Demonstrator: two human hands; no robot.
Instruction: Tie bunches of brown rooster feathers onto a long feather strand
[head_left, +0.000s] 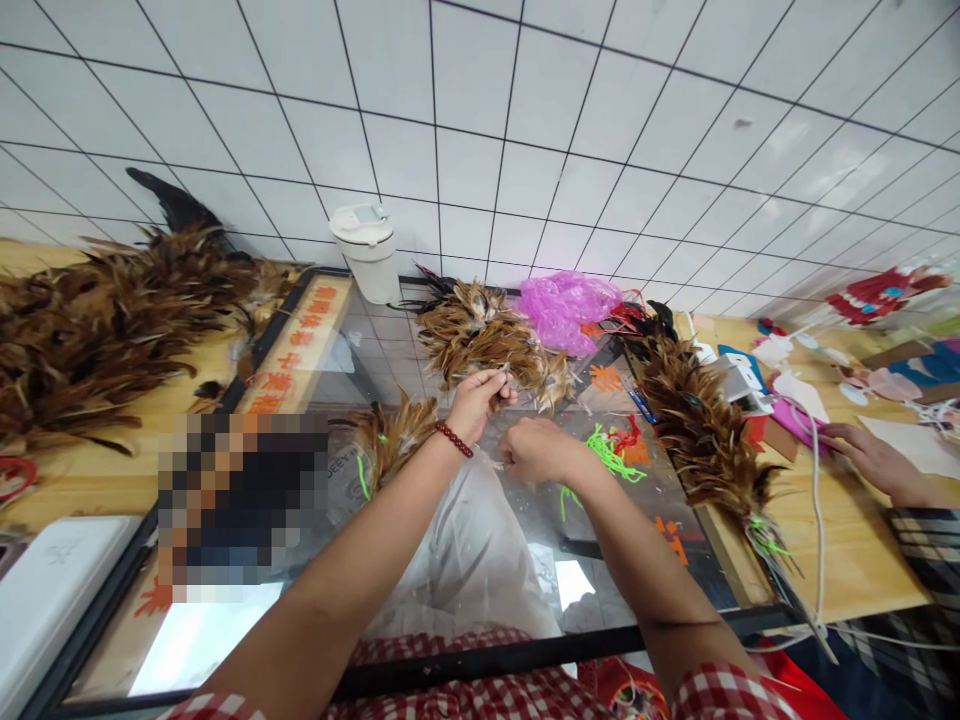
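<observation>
Near the frame's centre, the right hand [536, 447] curls, fingertips hidden, so its grip cannot be told. Just beyond, the left hand [484, 395] pinches something too small to identify; a light pinch seems best, clear of the brown feathers [469, 335] behind, upper centre.

Four feather heaps [469, 335], one cup [369, 262], one bag [564, 308]
</observation>
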